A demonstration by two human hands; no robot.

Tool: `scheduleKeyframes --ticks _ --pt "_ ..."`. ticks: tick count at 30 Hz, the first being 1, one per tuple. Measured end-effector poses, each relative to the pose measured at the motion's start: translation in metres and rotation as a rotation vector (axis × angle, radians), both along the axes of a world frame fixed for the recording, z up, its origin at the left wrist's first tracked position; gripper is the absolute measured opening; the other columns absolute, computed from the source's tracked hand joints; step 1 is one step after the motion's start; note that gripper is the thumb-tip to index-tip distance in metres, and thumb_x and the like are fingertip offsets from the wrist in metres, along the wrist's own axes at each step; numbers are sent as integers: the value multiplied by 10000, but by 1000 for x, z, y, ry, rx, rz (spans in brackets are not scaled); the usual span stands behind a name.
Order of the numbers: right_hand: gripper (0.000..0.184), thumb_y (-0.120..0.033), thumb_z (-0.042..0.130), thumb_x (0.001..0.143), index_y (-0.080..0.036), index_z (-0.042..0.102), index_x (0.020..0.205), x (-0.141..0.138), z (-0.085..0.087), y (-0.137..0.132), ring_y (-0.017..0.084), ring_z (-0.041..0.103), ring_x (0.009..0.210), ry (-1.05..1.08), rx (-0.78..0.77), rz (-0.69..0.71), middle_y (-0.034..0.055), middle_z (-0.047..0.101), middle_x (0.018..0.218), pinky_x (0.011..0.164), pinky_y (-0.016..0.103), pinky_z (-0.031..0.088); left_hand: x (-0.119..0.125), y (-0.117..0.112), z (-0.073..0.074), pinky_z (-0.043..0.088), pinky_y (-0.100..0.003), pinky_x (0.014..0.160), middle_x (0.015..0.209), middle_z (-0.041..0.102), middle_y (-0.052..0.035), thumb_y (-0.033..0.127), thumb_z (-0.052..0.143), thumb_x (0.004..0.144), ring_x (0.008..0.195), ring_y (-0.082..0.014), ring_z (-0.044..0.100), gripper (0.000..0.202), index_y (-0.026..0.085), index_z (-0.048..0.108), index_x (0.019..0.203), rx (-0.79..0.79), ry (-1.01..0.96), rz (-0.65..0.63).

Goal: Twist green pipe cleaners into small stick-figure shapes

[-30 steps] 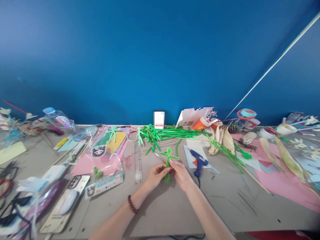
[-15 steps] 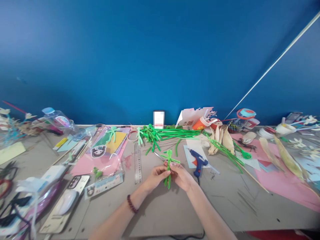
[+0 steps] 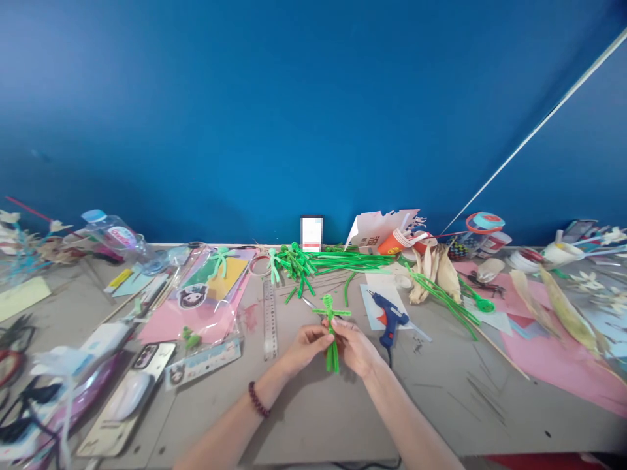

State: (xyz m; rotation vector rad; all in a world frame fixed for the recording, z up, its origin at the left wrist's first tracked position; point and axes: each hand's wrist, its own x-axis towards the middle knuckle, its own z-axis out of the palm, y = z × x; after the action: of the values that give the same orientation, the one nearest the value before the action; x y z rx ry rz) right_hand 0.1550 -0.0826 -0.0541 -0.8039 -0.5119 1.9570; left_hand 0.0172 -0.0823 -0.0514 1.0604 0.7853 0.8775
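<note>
A bright green pipe-cleaner figure [image 3: 332,358] with a round coiled head, outstretched arms and legs pointing down is held above the table's front middle. Around its waist my left hand [image 3: 311,346] pinches from the left, thumb on the front. My right hand [image 3: 355,343] grips it from the right, its fingertips close to the left thumb. Fingers cover most of the figure's middle. Just behind the hands, partly hidden, lie scissors [image 3: 308,302]. Beyond them is a heap of green pipe-cleaner pieces [image 3: 296,261], with long green stems [image 3: 355,262] beside it.
A blue glue gun [image 3: 390,318] lies on paper to the right. On the left are a clear ruler [image 3: 270,320], a pink paper pack [image 3: 161,318], and a phone [image 3: 102,434] under a white mouse [image 3: 129,395]. A small screen [image 3: 311,234] leans against the blue wall.
The pipe-cleaner figure has turned slightly in my fingers; its arms are now more level, and its head has shifted a little left. Both hands stay in nearly the same place.
</note>
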Motion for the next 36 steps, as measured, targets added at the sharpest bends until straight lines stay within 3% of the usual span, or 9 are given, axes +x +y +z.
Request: scheduleKeyframes --ticks 4,7,10,14,17,20,27,31,36 --pt "216 -362 731 685 -168 656 744 1 4 -2 151 581 699 28 106 29 31 643 735 680 283 432 -12 9 0 342 -249 521 473 495 0 503 616 726 487 -103 437 422 143 567 513 123 106 207" --pt "202 -351 711 712 -169 659 782 0 4 -4 160 588 760 40 103 52 39 642 765 721 290 439 -19 14 1 351 -237 537 517 499 16 464 624 736 518 -101 445 339 155 602 598 172 104 346" --pt "212 -342 720 704 -164 668 806 -2 2 -6 148 586 745 79 82 91 20 620 708 739 287 445 -19 14 2 403 -244 603 685 606 -21 436 642 732 618 -123 523 295 166 660 850 95 11 247" --pt "218 -333 771 635 -159 671 721 -3 0 -7 138 583 699 79 106 83 11 617 674 736 283 449 -13 10 3 414 -245 582 703 620 -40 387 675 720 603 -123 537 315 149 659 926 -11 -87 103" --pt "200 -319 762 647 -162 680 740 -4 0 -6 136 584 706 -17 168 61 24 640 721 746 286 438 -11 11 2 421 -240 595 715 619 -24 376 689 712 590 -108 533 386 169 626 1032 -55 -115 157" --pt "208 -326 735 679 -165 688 801 -6 0 -5 149 583 759 -161 254 5 39 658 787 780 294 417 -12 14 -1 435 -243 644 727 630 -29 406 679 711 637 -118 556 361 157 644 970 -54 -73 240" --pt "226 -359 733 669 -180 676 796 -5 -6 -1 180 572 809 -332 369 -88 34 651 771 773 297 423 -6 4 0 463 -344 818 988 689 -106 369 755 608 864 -223 611 382 171 707 932 184 166 338" --pt "257 -378 764 615 -180 668 748 -8 -1 -1 211 582 810 -403 393 -123 44 648 742 727 304 442 0 -5 5 439 -392 898 999 693 -98 309 752 618 957 -261 605 382 183 706 976 261 242 390" --pt "279 -377 791 570 -177 640 693 -12 0 -2 217 592 787 -368 367 -169 46 647 711 710 314 450 4 -7 3 456 -366 865 960 702 -104 326 705 679 918 -252 617 307 167 720 940 267 198 381"
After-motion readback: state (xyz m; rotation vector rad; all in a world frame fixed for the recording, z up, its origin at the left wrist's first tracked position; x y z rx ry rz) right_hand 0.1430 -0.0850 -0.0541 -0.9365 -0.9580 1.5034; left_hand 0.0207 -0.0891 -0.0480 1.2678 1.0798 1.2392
